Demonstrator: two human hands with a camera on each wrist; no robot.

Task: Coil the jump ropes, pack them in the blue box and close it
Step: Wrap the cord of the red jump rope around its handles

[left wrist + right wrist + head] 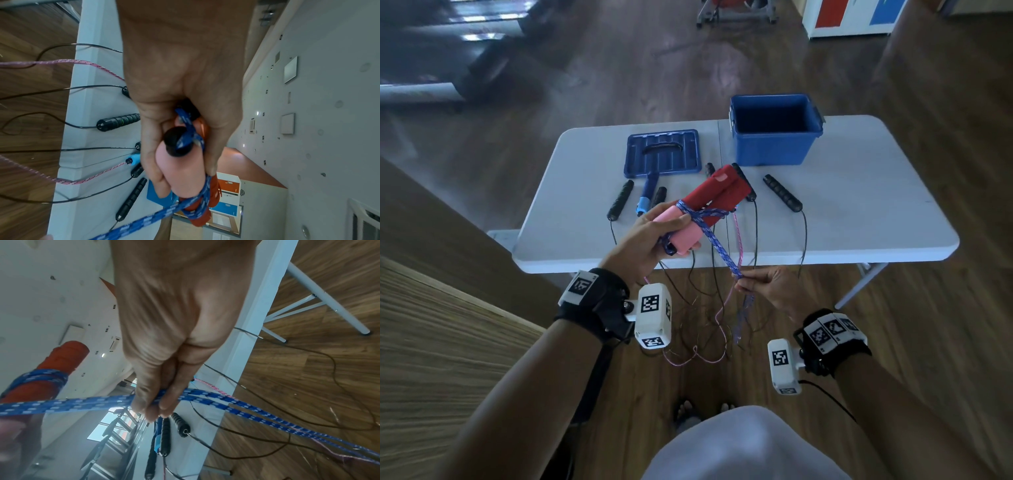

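Table (859,219) mid-frame, carrying everything. Blue box (774,144) upper right of centre, open and empty, ready for coils; lid (662,154) flat to its left, out of the way. Black-handled ropes (782,193) parked near front edge, cords hanging over to the floor. Left hand (647,240) clamped on paired pink-and-red handles (705,205), bundled as a winding core. Right hand (774,287), lower right of centre, pinching doubled blue rope (722,253), kept taut for tight wraps.
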